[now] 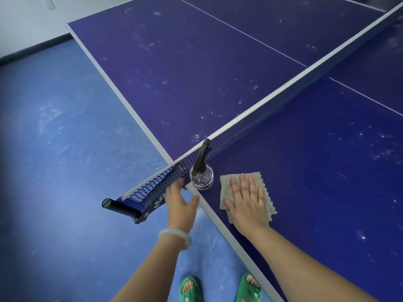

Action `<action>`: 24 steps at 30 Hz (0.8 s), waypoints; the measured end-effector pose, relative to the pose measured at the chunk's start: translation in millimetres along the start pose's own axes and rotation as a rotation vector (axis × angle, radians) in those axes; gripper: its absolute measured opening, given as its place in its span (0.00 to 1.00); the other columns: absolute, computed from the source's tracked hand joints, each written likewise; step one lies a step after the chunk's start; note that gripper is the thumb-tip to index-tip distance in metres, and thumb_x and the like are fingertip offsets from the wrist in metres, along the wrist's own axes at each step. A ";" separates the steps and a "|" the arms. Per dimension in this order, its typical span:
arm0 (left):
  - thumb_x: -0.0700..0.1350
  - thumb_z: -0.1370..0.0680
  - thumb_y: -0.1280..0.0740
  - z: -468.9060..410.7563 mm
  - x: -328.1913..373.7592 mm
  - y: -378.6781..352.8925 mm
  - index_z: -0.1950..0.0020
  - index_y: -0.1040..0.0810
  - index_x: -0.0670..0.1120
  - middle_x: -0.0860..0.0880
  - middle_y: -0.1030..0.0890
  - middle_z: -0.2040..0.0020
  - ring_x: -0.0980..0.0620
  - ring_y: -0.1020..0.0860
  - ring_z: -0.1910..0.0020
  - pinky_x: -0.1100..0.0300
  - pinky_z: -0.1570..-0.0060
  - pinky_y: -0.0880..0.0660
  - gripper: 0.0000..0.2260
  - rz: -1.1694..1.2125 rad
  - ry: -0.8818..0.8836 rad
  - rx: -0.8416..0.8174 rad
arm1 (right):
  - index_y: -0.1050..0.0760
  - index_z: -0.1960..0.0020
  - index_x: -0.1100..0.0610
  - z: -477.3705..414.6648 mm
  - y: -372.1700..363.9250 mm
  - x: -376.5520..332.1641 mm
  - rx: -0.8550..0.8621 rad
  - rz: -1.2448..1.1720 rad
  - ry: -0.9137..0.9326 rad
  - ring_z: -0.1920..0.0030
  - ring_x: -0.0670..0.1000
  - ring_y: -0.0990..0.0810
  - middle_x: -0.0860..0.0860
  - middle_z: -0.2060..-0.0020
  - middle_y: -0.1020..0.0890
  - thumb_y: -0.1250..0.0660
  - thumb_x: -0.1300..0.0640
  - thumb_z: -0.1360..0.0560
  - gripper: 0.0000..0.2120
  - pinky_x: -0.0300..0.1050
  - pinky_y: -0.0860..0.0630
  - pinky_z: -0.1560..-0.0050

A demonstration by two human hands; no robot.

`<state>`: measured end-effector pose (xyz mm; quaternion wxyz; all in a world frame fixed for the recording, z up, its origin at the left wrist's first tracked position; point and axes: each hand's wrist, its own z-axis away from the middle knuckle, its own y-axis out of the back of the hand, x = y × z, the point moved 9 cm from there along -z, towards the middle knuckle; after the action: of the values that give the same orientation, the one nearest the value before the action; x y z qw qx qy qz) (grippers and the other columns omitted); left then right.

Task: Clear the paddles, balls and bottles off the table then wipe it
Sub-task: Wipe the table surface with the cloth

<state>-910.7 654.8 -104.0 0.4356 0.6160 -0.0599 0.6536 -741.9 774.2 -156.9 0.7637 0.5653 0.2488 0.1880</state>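
A blue table-tennis table fills the right and top of the head view, speckled with white marks. My right hand lies flat with spread fingers on a grey-beige cloth near the table's side edge. A clear spray bottle with a black trigger head stands on the table beside the net, just left of the cloth. My left hand hovers with relaxed fingers at the table edge, close to the bottle and the net clamp, holding nothing.
The net crosses the table diagonally, and its black clamp post juts out past the edge at lower left. Blue floor lies to the left. My feet in green slippers stand below the table edge.
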 end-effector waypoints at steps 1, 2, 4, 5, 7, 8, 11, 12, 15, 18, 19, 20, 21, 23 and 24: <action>0.38 0.24 0.30 11.4 -4.2 -3.9 0.33 0.29 0.45 0.50 0.31 0.39 0.49 0.31 0.36 0.48 0.33 0.33 0.20 -0.069 -0.045 -0.003 | 0.54 0.20 0.52 7.4 -5.0 -3.7 -0.013 0.003 0.022 0.20 0.57 0.54 0.54 0.20 0.50 0.59 0.40 0.21 0.32 0.58 0.61 0.25; 0.36 0.23 0.31 20.9 -3.9 -12.4 0.36 0.28 0.44 0.50 0.30 0.40 0.50 0.31 0.37 0.48 0.35 0.32 0.17 -0.139 -0.134 -0.043 | 0.48 0.20 0.53 13.4 -8.3 -5.4 -0.011 0.021 0.060 0.21 0.57 0.49 0.54 0.21 0.45 0.55 0.41 0.20 0.31 0.59 0.55 0.25; 0.35 0.24 0.34 37.0 8.0 -34.1 0.41 0.25 0.44 0.50 0.28 0.43 0.52 0.29 0.42 0.53 0.39 0.31 0.13 -0.267 -0.365 -0.169 | 0.43 0.21 0.53 23.0 -11.1 3.7 0.001 0.081 0.133 0.22 0.56 0.46 0.54 0.22 0.41 0.52 0.41 0.20 0.31 0.58 0.51 0.26; 0.36 0.24 0.34 40.5 13.7 -43.4 0.42 0.24 0.44 0.50 0.27 0.43 0.52 0.29 0.44 0.56 0.41 0.30 0.12 -0.317 -0.455 -0.225 | 0.45 0.21 0.53 25.0 -7.9 13.6 0.009 0.113 0.147 0.22 0.56 0.47 0.53 0.21 0.41 0.53 0.41 0.20 0.31 0.58 0.52 0.25; 0.37 0.24 0.36 41.6 21.7 -63.0 0.38 0.24 0.44 0.48 0.26 0.38 0.50 0.28 0.39 0.59 0.37 0.33 0.15 -0.409 -0.554 -0.363 | 0.56 0.19 0.51 20.0 -0.2 38.8 0.012 0.139 0.095 0.21 0.54 0.56 0.52 0.20 0.51 0.62 0.38 0.21 0.33 0.56 0.60 0.24; 0.38 0.22 0.37 42.3 23.0 -75.0 0.32 0.27 0.43 0.47 0.28 0.32 0.48 0.31 0.32 0.59 0.30 0.37 0.18 -0.476 -0.588 -0.447 | 0.63 0.20 0.50 16.5 3.9 50.7 -0.006 0.117 0.020 0.21 0.53 0.63 0.51 0.20 0.59 0.66 0.38 0.21 0.33 0.55 0.65 0.24; 0.45 0.16 0.45 34.8 10.9 -102.2 0.20 0.50 0.43 0.47 0.51 0.19 0.48 0.53 0.20 0.57 0.24 0.58 0.27 -0.802 -0.599 -0.602 | 0.64 0.20 0.52 17.6 2.6 48.8 -0.033 0.006 -0.202 0.21 0.56 0.65 0.53 0.21 0.63 0.60 0.42 0.18 0.30 0.59 0.66 0.23; 0.50 0.16 0.50 29.9 4.2 -106.2 0.19 0.55 0.44 0.48 0.57 0.19 0.48 0.58 0.20 0.56 0.24 0.63 0.27 -0.912 -0.580 -0.619 | 0.57 0.19 0.54 25.1 3.5 33.5 0.036 0.004 -0.207 0.20 0.58 0.59 0.55 0.20 0.56 0.56 0.43 0.17 0.30 0.61 0.62 0.23; 0.62 0.29 0.69 25.7 -9.3 -115.3 0.21 0.63 0.44 0.50 0.69 0.24 0.47 0.64 0.21 0.57 0.30 0.73 0.40 -1.035 -0.576 -0.648 | 0.38 0.22 0.55 65.7 -16.8 -4.5 0.038 0.022 -0.064 0.22 0.60 0.42 0.56 0.23 0.38 0.50 0.43 0.20 0.30 0.62 0.48 0.25; 0.65 0.36 0.71 24.9 -15.4 -118.0 0.21 0.64 0.44 0.51 0.72 0.29 0.46 0.64 0.22 0.57 0.31 0.73 0.46 -1.079 -0.562 -0.678 | 0.41 0.21 0.54 95.2 -19.6 20.0 0.016 0.083 0.031 0.22 0.59 0.41 0.55 0.22 0.39 0.50 0.44 0.20 0.30 0.62 0.45 0.26; 0.66 0.37 0.72 22.7 -14.5 -118.0 0.21 0.65 0.45 0.52 0.72 0.28 0.47 0.65 0.22 0.56 0.29 0.71 0.46 -1.093 -0.540 -0.690 | 0.41 0.21 0.54 94.9 -17.1 40.4 0.035 0.107 -0.002 0.22 0.58 0.41 0.54 0.22 0.40 0.51 0.44 0.20 0.30 0.61 0.46 0.26; 0.67 0.35 0.71 20.8 -14.5 -118.4 0.21 0.66 0.45 0.52 0.71 0.26 0.48 0.66 0.22 0.54 0.28 0.70 0.46 -1.108 -0.515 -0.703 | 0.43 0.21 0.54 91.9 -10.8 62.4 0.060 0.135 -0.069 0.22 0.58 0.42 0.54 0.22 0.40 0.54 0.43 0.20 0.30 0.61 0.48 0.25; 0.68 0.31 0.68 19.6 -15.3 -118.9 0.21 0.67 0.45 0.51 0.71 0.24 0.48 0.66 0.22 0.53 0.27 0.68 0.43 -1.128 -0.492 -0.720 | 0.46 0.20 0.53 87.9 -6.7 82.2 0.060 0.139 -0.162 0.21 0.57 0.45 0.54 0.21 0.43 0.58 0.42 0.20 0.31 0.60 0.52 0.25; 0.65 0.20 0.55 22.6 -16.7 -120.8 0.22 0.68 0.46 0.49 0.69 0.22 0.47 0.67 0.22 0.51 0.25 0.67 0.37 -1.178 -0.470 -0.757 | 0.54 0.19 0.53 79.5 -6.5 98.3 0.079 0.056 -0.343 0.20 0.57 0.55 0.53 0.20 0.51 0.65 0.41 0.23 0.34 0.60 0.61 0.24; 0.62 0.18 0.50 23.6 -16.8 -119.4 0.22 0.68 0.46 0.48 0.69 0.22 0.47 0.68 0.22 0.50 0.25 0.66 0.37 -1.197 -0.470 -0.749 | 0.53 0.19 0.53 76.8 -7.0 88.1 0.089 0.009 -0.398 0.21 0.58 0.55 0.54 0.20 0.50 0.65 0.41 0.23 0.35 0.61 0.61 0.24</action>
<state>-818.4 705.1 -167.6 0.8738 0.4769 -0.0243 0.0914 -625.3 763.1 -160.2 0.7711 0.6257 0.0987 0.0649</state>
